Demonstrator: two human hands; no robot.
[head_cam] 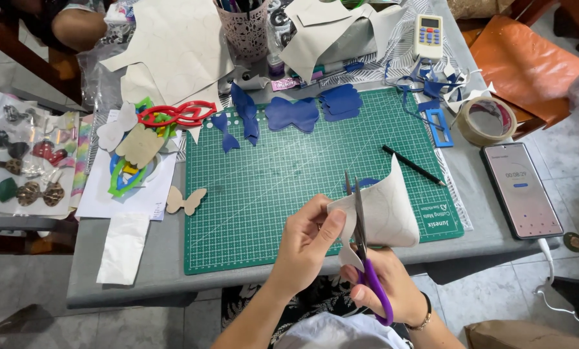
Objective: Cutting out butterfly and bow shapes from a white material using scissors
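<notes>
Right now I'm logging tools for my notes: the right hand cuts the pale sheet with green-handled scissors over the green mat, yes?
Not quite. The scissors have purple handles, not green. The rest holds: the head view shows the right hand cutting the pale sheet, which the left hand steadies, over the green mat.

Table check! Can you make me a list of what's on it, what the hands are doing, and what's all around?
Surface: grey table with a green cutting mat.
Job's things: pale sheet with drawn outlines, blue underneath; purple-handled scissors cutting into it.
Clutter: blue cut shapes, coloured templates, wooden butterfly, pencil, tape roll, pen pot, remote, phone.
Grippers: left hand pinches the sheet; right hand works the scissors.
Cables: white cable from the phone.
Surroundings: tiled floor, orange chair.
</notes>
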